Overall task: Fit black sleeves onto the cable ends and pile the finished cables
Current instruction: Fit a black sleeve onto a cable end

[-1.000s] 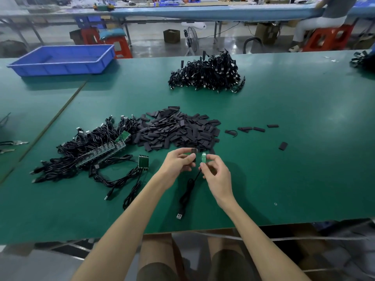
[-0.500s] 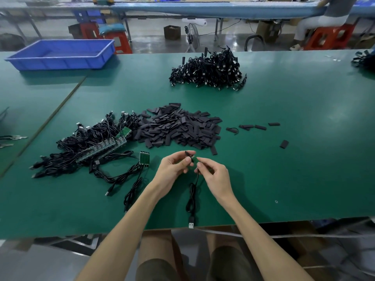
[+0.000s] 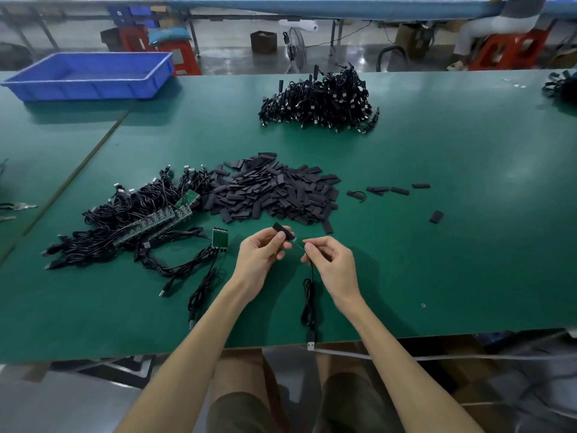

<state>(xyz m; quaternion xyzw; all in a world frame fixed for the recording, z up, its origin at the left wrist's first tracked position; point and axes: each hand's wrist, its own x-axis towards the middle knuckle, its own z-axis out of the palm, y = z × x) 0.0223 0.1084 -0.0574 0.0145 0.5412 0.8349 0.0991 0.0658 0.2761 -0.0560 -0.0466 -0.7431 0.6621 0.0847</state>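
Black sleeve [image 3: 282,233] sat in the left hand's [image 3: 262,254] grip, pinched between thumb and fingers just above the desk [image 3: 452,251]; the right hand's [image 3: 331,264] grip pinched the cable [image 3: 309,292] close behind its board end and was feeding it into the sleeve's mouth; a second earlier the small green board had shown bare between the two hands, and by this moment only a sliver of it remained visible at the sleeve's edge, so the fitting looked nearly done; the cable's slack had also slid toward the person, its USB plug [image 3: 311,345] now lying at the desk's near edge; what remained, by my judgement, was a last push to seat the sleeve, then a toss onto the finished pile [image 3: 318,101] at the far side; the heap of loose sleeves [image 3: 274,195] and the unsleeved cables [image 3: 125,226] lay just beyond the hands, both still large.
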